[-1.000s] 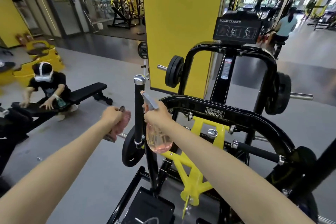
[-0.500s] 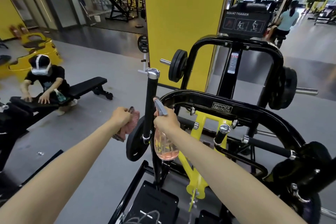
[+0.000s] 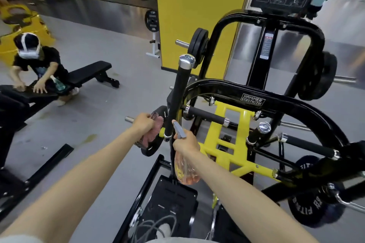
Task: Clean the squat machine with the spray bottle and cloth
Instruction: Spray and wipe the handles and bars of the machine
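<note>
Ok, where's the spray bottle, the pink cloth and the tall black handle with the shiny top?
spray bottle (image 3: 184, 173), head view, on its clear pinkish body.
pink cloth (image 3: 152, 134), head view, on the bunched fuzzy part.
tall black handle (image 3: 177, 94), head view, midway up its black grip.

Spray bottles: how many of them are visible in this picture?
2. A pinkish spray bottle is held in the right hand beside the upright black handle; a greenish bottle is at the bench on the far left. More may be hidden.

Black-and-yellow squat machine; pink cloth bunched left of its upright handle, clear pinkish spray bottle right.
</note>
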Tool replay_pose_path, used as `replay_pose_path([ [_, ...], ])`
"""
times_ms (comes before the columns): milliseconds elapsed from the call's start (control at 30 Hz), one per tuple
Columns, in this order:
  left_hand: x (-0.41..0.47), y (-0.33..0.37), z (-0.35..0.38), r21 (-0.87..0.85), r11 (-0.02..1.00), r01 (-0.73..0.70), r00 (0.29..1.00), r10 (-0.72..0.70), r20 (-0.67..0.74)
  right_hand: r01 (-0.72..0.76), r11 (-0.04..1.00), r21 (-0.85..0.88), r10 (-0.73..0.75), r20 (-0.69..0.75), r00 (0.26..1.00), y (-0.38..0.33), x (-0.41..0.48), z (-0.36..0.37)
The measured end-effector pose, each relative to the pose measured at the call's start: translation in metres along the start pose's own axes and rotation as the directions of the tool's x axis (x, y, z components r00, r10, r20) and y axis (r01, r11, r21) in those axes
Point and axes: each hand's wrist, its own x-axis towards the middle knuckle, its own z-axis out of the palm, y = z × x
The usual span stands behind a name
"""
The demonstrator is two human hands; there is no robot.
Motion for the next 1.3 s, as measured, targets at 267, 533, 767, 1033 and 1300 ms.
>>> replay_pose_path([
  [267, 0.023, -0.018, 0.002, 0.025, 1.0, 0.014, 0.999, -0.015, 0.029, -0.123, 0.991, -0.045, 0.122, -0.02, 0.992, 0.015, 0.013, 0.039],
  [533, 0.03, -0.035, -0.001, 0.058, 0.998, 0.034, 0.995, -0.039, 0.09, -0.234, 0.971, -0.052, 0.233, -0.028, 0.972, 0.023, 0.028, 0.06],
  [767, 0.05, -0.034, -0.012, 0.071, 0.997, 0.018, 0.994, -0.026, 0.108, -0.28, 0.944, 0.174, 0.292, -0.052, 0.955, 0.03, 0.029, 0.058],
  [1033, 0.059, 0.01, -0.021, 0.057, 0.995, -0.083, 0.989, 0.075, 0.127, -0.05, 0.929, 0.366, 0.193, -0.367, 0.91, -0.002, 0.04, -0.003],
  [1300, 0.067, 0.057, -0.025, -0.08, 0.98, -0.181, 0.97, 0.191, 0.149, 0.179, 0.93, 0.322, -0.027, -0.425, 0.905, -0.063, 0.069, -0.076],
])
